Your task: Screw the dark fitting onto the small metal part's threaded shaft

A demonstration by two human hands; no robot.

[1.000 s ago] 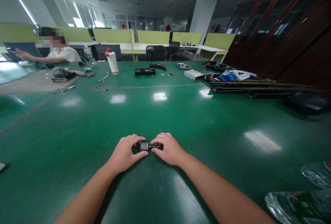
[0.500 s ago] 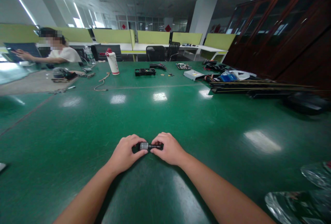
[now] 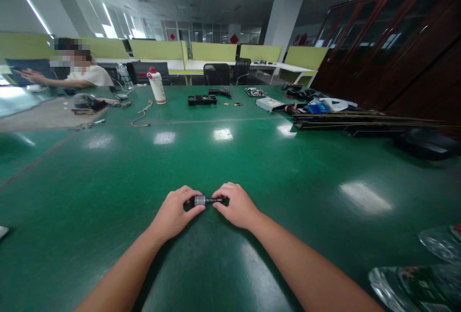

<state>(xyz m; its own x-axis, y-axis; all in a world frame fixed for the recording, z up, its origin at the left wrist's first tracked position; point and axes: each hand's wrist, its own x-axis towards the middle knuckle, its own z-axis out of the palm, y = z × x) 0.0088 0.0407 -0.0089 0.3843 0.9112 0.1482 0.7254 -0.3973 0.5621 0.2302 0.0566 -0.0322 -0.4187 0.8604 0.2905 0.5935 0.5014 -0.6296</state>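
While the left hand grips the grey cylinder, the right hand pinches the dark shaft just beside it.

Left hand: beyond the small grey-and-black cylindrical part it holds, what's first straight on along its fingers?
Likely the bare right hand, pinching the thin black end of the part, just right of the left hand; depth is unsure from one view.

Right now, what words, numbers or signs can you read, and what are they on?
No text is readable.
White bottle: red marks, too small.
Silver box: label, too small.
Bigger red diamond: blurred.
Nearest clear bottle: markings blurred.
Grey-and-black part: none I can make out.
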